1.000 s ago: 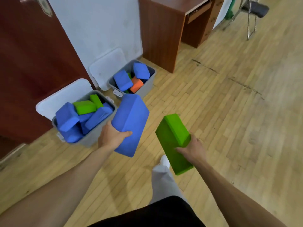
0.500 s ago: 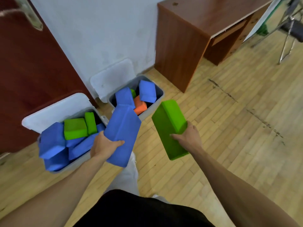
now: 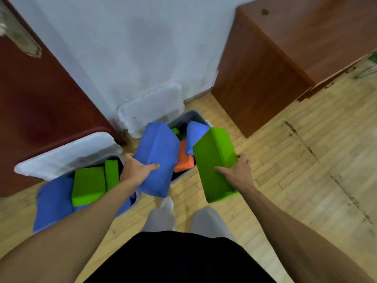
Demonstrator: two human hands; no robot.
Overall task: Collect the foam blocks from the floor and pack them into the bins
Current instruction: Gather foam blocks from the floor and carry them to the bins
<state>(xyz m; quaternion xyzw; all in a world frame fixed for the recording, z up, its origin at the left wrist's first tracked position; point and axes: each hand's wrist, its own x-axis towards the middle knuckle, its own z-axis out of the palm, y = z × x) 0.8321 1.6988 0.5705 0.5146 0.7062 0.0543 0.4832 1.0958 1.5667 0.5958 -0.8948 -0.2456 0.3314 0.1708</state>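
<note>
Both grey plastic bins (image 3: pixel 196 117) nearly full; left hand (image 3: pixel 135 170) gripping big blue foam block (image 3: pixel 157 158), right hand (image 3: pixel 237 173) gripping green foam block (image 3: pixel 216 164), not dropped in yet.

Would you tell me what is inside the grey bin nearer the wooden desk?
The grey bin shows an orange foam block, a blue one and a green sliver; the hand-held blocks cover the rest.

Wooden floor (image 3: pixel 306 180) under two bins (image 3: pixel 195 117), desk (image 3: pixel 265 88).
</note>
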